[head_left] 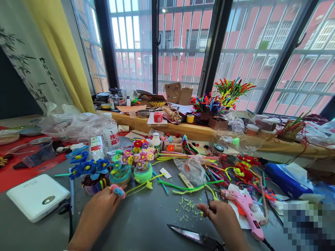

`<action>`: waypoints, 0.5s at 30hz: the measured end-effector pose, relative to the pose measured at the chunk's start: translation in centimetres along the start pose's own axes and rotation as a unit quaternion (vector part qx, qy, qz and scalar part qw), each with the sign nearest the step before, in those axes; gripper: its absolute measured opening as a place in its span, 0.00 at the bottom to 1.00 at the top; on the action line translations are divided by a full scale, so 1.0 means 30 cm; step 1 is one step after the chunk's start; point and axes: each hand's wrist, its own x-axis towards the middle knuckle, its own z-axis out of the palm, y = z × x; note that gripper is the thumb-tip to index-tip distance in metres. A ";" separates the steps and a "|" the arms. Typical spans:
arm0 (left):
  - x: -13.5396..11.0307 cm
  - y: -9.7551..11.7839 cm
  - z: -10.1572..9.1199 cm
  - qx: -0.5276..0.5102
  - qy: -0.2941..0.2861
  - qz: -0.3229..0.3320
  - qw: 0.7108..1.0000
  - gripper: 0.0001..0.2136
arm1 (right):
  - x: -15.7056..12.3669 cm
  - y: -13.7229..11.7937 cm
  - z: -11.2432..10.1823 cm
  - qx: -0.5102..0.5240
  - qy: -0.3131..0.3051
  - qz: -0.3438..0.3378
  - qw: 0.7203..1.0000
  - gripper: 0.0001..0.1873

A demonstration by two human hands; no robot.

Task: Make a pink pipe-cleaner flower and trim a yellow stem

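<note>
My left hand (101, 203) rests on the grey table, its curled fingers partly hidden against the base of a small turquoise pot (119, 177) of fuzzy flowers. A pink-and-blue fuzzy piece (117, 191) sits at its fingers; what else they grip I cannot make out. Beside it, a yellow pipe-cleaner stem (142, 184) lies on the table. My right hand (222, 214) is closed on small scissors (207, 197), blades pointing up and away. Yellow-green fuzz clippings (187, 207) are scattered just left of the scissors. Larger dark-handled scissors (188, 234) lie nearer to me.
A pink glue gun (246, 209) lies right of my right hand. Blue-flowered (94, 183) and green (143, 173) pots flank the turquoise one. A white power bank (38, 197) is at left, tissues (289, 179) at right. Pipe cleaners (209, 167) and a plastic bag (192, 169) lie behind.
</note>
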 end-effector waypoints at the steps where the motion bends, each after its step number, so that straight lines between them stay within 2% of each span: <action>1: -0.002 0.006 0.001 -0.012 0.015 0.001 1.000 0.15 | 0.001 0.001 0.001 0.002 0.007 -0.002 1.000 0.24; 3: -0.005 0.037 0.008 -0.042 0.044 0.007 0.998 0.14 | 0.002 -0.002 0.002 0.027 0.011 -0.003 1.000 0.23; 5: -0.006 0.099 0.024 -0.092 0.054 0.012 0.994 0.13 | 0.000 -0.010 0.003 0.094 -0.003 0.008 0.996 0.21; 8: -0.007 0.246 0.050 -0.245 -0.026 0.062 0.967 0.12 | -0.010 -0.033 0.006 0.235 -0.047 0.029 0.970 0.19; 10: -0.010 0.355 0.061 -0.329 -0.103 0.104 0.933 0.18 | -0.017 -0.053 0.009 0.303 -0.083 0.023 0.949 0.18; 13: -0.013 0.481 0.065 -0.416 -0.182 0.149 0.879 0.32 | -0.026 -0.084 0.014 0.328 -0.089 -0.034 0.940 0.18; 15: -0.014 0.521 0.066 -0.457 -0.215 0.149 0.850 0.32 | -0.030 -0.100 0.019 0.343 -0.077 -0.081 0.932 0.19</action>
